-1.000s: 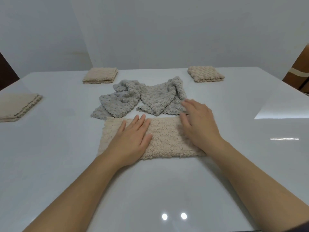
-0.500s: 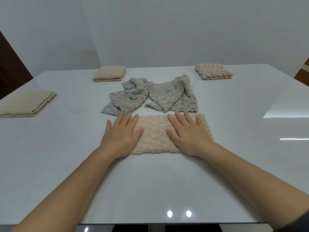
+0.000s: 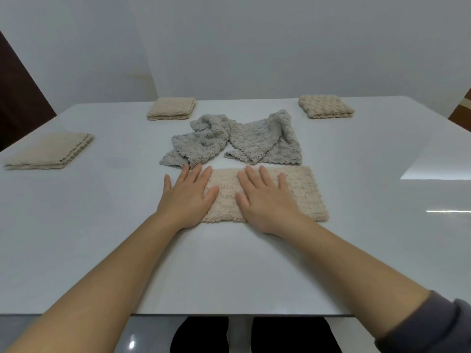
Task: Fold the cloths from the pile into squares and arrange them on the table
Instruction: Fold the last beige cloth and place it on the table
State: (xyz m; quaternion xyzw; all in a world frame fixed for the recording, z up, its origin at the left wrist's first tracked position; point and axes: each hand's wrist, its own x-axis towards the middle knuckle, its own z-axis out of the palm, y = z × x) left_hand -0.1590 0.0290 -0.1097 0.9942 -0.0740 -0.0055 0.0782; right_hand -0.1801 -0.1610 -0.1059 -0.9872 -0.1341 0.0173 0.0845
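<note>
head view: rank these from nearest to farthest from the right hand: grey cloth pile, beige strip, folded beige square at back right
1. beige strip: directly under the right hand, which lies flat on it.
2. grey cloth pile: just behind the strip, centre.
3. folded beige square: far back, on the right.

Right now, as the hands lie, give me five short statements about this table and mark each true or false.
1. The left hand and the right hand rest flat on the beige strip. True.
2. Three folded beige squares sit on the table: near left, far left, far right. True.
3. The grey pile lies nearer the person than the beige strip. False: it lies beyond the strip.
4. The right hand pinches a lifted corner of the strip. False: its fingers are straight and the strip lies flat.
5. The grey pile is crumpled, not folded. True.
</note>
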